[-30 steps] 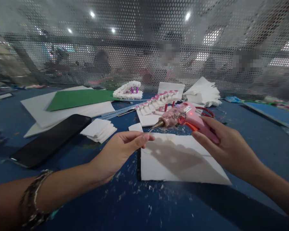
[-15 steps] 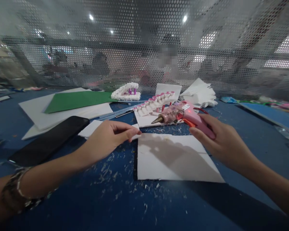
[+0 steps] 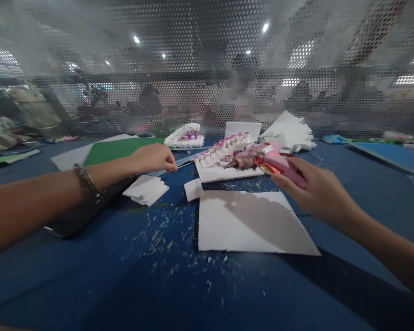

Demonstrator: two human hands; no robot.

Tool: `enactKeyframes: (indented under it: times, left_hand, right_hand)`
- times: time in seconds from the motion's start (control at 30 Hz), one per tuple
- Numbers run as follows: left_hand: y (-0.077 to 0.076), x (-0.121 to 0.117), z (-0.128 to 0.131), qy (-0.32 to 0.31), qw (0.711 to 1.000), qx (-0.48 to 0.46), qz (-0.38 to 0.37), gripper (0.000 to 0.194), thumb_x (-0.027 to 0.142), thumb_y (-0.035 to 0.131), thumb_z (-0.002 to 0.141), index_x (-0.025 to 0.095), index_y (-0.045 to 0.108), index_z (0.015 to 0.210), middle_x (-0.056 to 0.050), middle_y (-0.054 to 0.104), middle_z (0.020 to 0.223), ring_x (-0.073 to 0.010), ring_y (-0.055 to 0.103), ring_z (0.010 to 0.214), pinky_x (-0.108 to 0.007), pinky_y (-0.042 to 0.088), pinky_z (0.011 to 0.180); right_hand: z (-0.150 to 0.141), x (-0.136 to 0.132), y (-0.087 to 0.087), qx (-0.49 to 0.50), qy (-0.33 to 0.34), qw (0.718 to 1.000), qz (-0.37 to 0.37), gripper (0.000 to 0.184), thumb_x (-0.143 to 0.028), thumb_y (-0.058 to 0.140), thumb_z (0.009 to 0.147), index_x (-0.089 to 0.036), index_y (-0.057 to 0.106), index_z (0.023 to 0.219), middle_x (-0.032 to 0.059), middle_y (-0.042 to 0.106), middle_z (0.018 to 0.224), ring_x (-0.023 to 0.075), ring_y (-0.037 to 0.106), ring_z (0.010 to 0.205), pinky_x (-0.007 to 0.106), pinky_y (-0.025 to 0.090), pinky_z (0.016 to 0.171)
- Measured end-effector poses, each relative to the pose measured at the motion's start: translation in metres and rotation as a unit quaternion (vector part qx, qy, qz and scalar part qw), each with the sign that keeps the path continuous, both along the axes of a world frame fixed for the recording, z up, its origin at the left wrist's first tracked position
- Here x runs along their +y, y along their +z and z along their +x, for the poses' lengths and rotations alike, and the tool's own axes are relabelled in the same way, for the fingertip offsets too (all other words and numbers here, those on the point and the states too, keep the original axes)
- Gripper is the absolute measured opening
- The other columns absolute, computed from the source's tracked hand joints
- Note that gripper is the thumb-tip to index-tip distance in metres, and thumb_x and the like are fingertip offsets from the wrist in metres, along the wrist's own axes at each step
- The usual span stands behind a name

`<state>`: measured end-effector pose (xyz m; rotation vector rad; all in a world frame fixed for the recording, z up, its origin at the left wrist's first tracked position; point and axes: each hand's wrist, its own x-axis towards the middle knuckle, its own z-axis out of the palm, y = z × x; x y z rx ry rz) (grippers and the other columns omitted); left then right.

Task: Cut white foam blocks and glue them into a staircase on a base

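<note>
In my right hand is a pink hot glue gun, its nozzle pointing left above a white foam board carrying a stepped white-and-pink model. My left hand is closed, fingertips together beside a clear ruler and a thin rod; what they pinch, if anything, I cannot make out. Below that hand lies a stack of small white pieces. A single small white piece rests at the upper left corner of a larger white board.
A black phone lies partly under my left forearm. Green sheet and white paper are behind it. A white textured model and a fanned white stack stand near the perforated screen. White scraps litter the blue table.
My left hand has let go of the small white piece beside the board and moved up and left toward the ruler. The glue gun stays in my right hand, almost unmoved.
</note>
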<state>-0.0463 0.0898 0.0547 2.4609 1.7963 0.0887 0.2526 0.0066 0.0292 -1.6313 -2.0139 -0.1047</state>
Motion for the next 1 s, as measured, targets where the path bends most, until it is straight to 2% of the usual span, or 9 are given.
enactKeyframes:
  times: [0.17, 0.3, 0.4, 0.6, 0.73, 0.83, 0.9, 0.97, 1.0]
  left_hand:
    - [-0.010, 0.003, -0.001, 0.010, 0.999, 0.032, 0.015, 0.024, 0.031, 0.060, 0.062, 0.019, 0.059, 0.042, 0.002, 0.054, 0.045, -0.0107, 0.041, 0.046, -0.023, 0.021, 0.050]
    - [-0.014, -0.002, -0.007, 0.008, 0.997, 0.034, 0.064, 0.034, 0.042, 0.053, 0.069, 0.019, 0.056, 0.044, 0.005, 0.044, 0.046, -0.0086, 0.036, 0.049, -0.022, 0.019, 0.052]
    - [-0.012, -0.005, -0.013, -0.002, 0.995, 0.039, 0.096, 0.036, 0.041, 0.052, 0.070, 0.019, 0.049, 0.042, 0.006, 0.039, 0.047, -0.0082, 0.032, 0.049, -0.023, 0.017, 0.051]
    - [-0.003, -0.012, -0.012, -0.030, 0.990, 0.058, 0.123, 0.030, 0.038, 0.049, 0.075, 0.020, 0.055, 0.052, 0.004, 0.045, 0.052, -0.0099, 0.034, 0.054, -0.023, 0.016, 0.050]
    - [0.000, -0.024, 0.001, -0.035, 0.988, 0.085, 0.124, 0.037, 0.036, 0.047, 0.078, 0.018, 0.050, 0.046, 0.003, 0.040, 0.049, -0.0095, 0.033, 0.049, -0.024, 0.017, 0.051]
    - [-0.003, -0.032, 0.011, -0.036, 0.987, 0.114, 0.104, 0.039, 0.039, 0.046, 0.077, 0.017, 0.051, 0.046, 0.000, 0.045, 0.048, -0.0124, 0.041, 0.051, -0.025, 0.021, 0.052]
    - [-0.007, -0.036, 0.015, -0.042, 0.987, 0.130, 0.081, 0.035, 0.042, 0.045, 0.076, 0.017, 0.059, 0.055, -0.004, 0.055, 0.057, -0.0173, 0.049, 0.057, -0.026, 0.027, 0.053]
    - [-0.014, -0.038, 0.018, -0.054, 0.988, 0.133, 0.051, 0.038, 0.049, 0.044, 0.074, 0.017, 0.065, 0.080, -0.009, 0.064, 0.081, -0.0237, 0.056, 0.072, -0.029, 0.034, 0.058]
    - [-0.018, -0.040, 0.020, -0.060, 0.989, 0.131, 0.035, 0.047, 0.054, 0.044, 0.072, 0.017, 0.062, 0.095, -0.011, 0.063, 0.097, -0.0267, 0.056, 0.083, -0.030, 0.038, 0.062]
  right_hand:
    - [0.010, 0.006, 0.002, -0.010, -0.012, 0.999, 0.034, 0.029, -0.050, 0.040, 0.077, -0.020, 0.042, 0.074, 0.0020, 0.048, 0.058, 0.0129, 0.041, 0.047, 0.025, 0.026, 0.045]
    - [0.018, 0.008, 0.005, -0.021, -0.039, 0.998, 0.053, 0.028, -0.047, 0.042, 0.077, -0.022, 0.034, 0.065, -0.0011, 0.042, 0.053, 0.0106, 0.035, 0.044, 0.025, 0.025, 0.045]
    - [0.025, 0.007, 0.006, -0.038, -0.057, 0.997, 0.038, 0.029, -0.045, 0.043, 0.079, -0.023, 0.031, 0.063, -0.0019, 0.040, 0.051, 0.0105, 0.034, 0.044, 0.026, 0.025, 0.046]
    - [0.032, 0.008, 0.005, -0.044, -0.071, 0.996, 0.025, 0.032, -0.048, 0.042, 0.079, -0.024, 0.029, 0.062, -0.0028, 0.036, 0.050, 0.0113, 0.032, 0.044, 0.026, 0.024, 0.046]
    - [0.036, 0.006, 0.008, -0.060, -0.084, 0.994, 0.029, 0.032, -0.049, 0.043, 0.079, -0.024, 0.031, 0.064, -0.0015, 0.039, 0.053, 0.0119, 0.033, 0.046, 0.027, 0.025, 0.048]
    - [0.042, 0.005, 0.011, -0.073, -0.097, 0.992, 0.028, 0.032, -0.050, 0.043, 0.077, -0.024, 0.031, 0.063, -0.0008, 0.041, 0.054, 0.0115, 0.032, 0.046, 0.027, 0.025, 0.048]
    - [0.047, 0.006, 0.012, -0.084, -0.119, 0.988, 0.044, 0.034, -0.052, 0.043, 0.073, -0.024, 0.029, 0.062, -0.0005, 0.042, 0.054, 0.0111, 0.031, 0.046, 0.026, 0.025, 0.047]
    - [0.053, 0.009, 0.011, -0.090, -0.150, 0.982, 0.066, 0.037, -0.057, 0.041, 0.068, -0.024, 0.028, 0.059, -0.0007, 0.041, 0.053, 0.0111, 0.030, 0.045, 0.026, 0.024, 0.045]
    - [0.056, 0.011, 0.010, -0.092, -0.164, 0.980, 0.072, 0.038, -0.059, 0.038, 0.065, -0.024, 0.028, 0.059, -0.0006, 0.041, 0.052, 0.0113, 0.031, 0.044, 0.025, 0.023, 0.044]
